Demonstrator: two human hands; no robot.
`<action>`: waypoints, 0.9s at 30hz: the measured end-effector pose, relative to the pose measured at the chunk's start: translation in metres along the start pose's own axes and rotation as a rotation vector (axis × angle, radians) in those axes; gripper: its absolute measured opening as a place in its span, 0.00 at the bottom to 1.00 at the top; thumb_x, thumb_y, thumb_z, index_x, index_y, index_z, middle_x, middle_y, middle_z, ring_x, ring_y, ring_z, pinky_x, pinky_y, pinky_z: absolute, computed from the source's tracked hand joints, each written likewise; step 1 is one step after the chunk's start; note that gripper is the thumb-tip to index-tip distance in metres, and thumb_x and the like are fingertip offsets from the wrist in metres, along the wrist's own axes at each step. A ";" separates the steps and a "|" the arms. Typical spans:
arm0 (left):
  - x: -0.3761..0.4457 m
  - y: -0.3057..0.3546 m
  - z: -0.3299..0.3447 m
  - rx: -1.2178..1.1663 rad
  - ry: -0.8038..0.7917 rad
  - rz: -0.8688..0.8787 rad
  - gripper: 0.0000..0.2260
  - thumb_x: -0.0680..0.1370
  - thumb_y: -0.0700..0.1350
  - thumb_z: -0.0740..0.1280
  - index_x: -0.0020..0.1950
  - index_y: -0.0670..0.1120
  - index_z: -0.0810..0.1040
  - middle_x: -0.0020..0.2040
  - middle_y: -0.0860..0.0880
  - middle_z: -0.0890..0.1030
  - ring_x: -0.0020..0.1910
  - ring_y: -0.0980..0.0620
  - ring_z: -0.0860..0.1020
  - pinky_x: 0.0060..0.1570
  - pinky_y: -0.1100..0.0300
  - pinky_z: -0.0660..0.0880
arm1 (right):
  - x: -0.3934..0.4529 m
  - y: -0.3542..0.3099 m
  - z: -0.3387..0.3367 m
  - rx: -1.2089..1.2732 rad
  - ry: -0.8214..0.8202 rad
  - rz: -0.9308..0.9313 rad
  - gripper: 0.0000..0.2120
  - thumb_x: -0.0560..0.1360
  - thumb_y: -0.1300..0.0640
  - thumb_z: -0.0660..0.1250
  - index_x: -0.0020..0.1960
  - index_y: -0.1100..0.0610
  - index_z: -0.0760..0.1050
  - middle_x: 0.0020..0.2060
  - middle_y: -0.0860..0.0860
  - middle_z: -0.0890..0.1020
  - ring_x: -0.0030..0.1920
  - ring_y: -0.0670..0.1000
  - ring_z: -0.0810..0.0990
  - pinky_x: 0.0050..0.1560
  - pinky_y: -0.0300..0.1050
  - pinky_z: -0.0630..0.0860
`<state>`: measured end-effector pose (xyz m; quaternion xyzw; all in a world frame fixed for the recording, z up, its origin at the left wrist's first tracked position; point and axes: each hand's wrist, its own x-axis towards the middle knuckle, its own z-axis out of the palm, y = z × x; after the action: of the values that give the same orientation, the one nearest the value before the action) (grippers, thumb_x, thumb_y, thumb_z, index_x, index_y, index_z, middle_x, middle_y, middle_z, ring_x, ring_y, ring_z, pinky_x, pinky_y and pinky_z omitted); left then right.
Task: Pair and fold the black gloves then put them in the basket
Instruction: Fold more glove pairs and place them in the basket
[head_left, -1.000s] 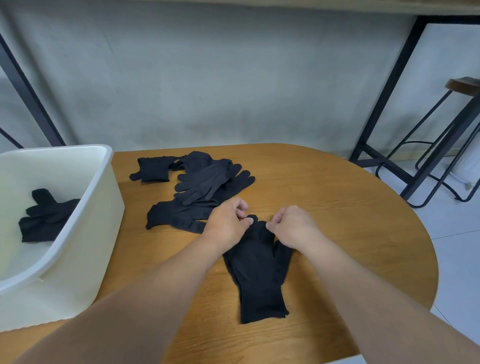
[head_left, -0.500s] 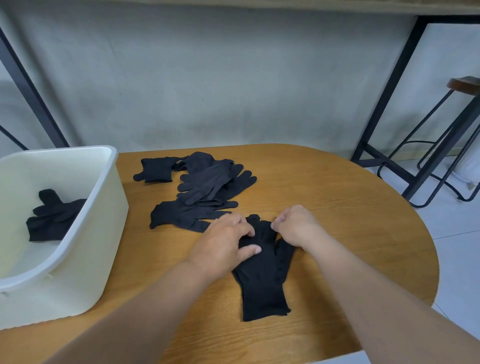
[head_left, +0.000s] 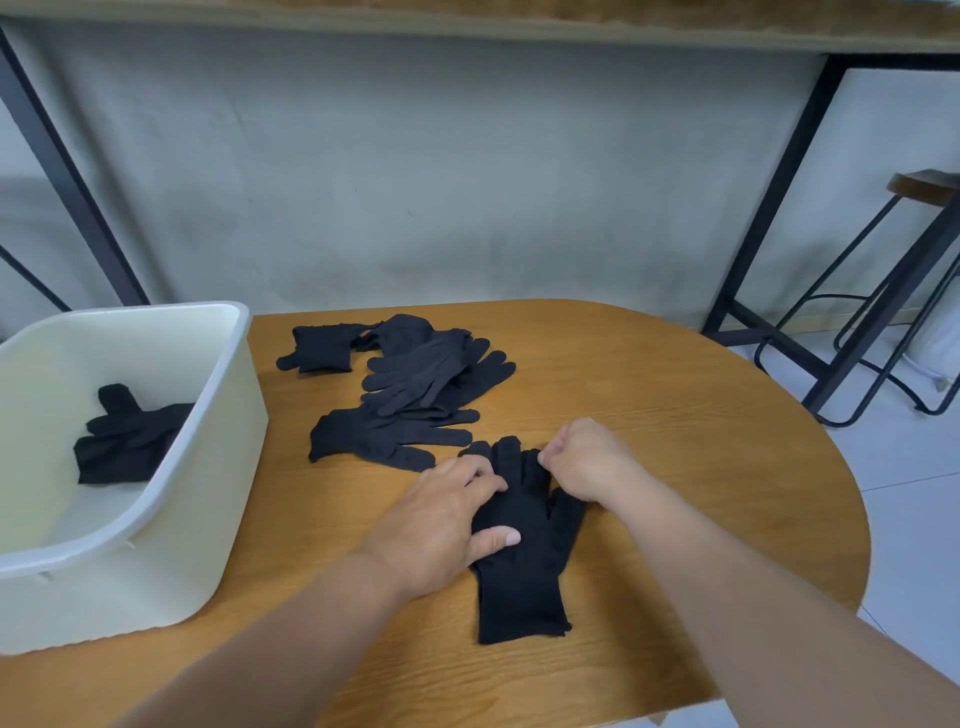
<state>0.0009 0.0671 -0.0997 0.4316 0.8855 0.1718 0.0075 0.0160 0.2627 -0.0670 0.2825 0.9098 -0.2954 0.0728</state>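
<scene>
Under the left hand (head_left: 441, 525), whose flat, spread fingers (head_left: 480, 480) press it, lies the glove pair (head_left: 522, 561). Right hand (head_left: 584, 460) pinches its fingertips. At 11 o'clock on the surface (head_left: 675, 441) sits the glove pile (head_left: 415, 395); at 9 o'clock, the basket (head_left: 228, 405).

Black glove pair (head_left: 522, 561) flat on table

Glove pair (head_left: 524, 551) flat on table (head_left: 675, 415), centre frame.
L hand (head_left: 441, 525) presses it; R hand (head_left: 584, 460) pinches fingertips; basket (head_left: 228, 415) left.
</scene>
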 end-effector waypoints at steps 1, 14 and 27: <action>-0.001 0.000 0.001 0.001 0.001 0.001 0.28 0.77 0.66 0.58 0.73 0.55 0.66 0.65 0.61 0.64 0.63 0.60 0.63 0.66 0.64 0.62 | -0.002 -0.001 -0.002 0.008 0.018 -0.030 0.10 0.79 0.54 0.64 0.48 0.59 0.81 0.46 0.55 0.84 0.45 0.56 0.81 0.48 0.48 0.79; -0.019 0.010 -0.012 0.013 0.045 -0.007 0.33 0.73 0.71 0.57 0.74 0.56 0.64 0.69 0.62 0.61 0.67 0.59 0.60 0.66 0.67 0.56 | -0.002 0.003 0.000 0.101 0.095 -0.173 0.07 0.80 0.48 0.64 0.50 0.51 0.77 0.44 0.46 0.79 0.46 0.49 0.77 0.40 0.42 0.71; -0.028 0.019 -0.007 -0.007 -0.234 -0.015 0.38 0.72 0.72 0.59 0.77 0.57 0.58 0.77 0.61 0.51 0.76 0.58 0.48 0.74 0.59 0.50 | -0.036 0.041 -0.012 0.297 -0.049 -0.108 0.06 0.75 0.50 0.72 0.43 0.53 0.81 0.42 0.48 0.82 0.46 0.50 0.79 0.45 0.42 0.73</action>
<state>0.0322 0.0546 -0.0913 0.4419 0.8812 0.1234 0.1139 0.0696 0.2797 -0.0671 0.2334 0.8679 -0.4369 0.0366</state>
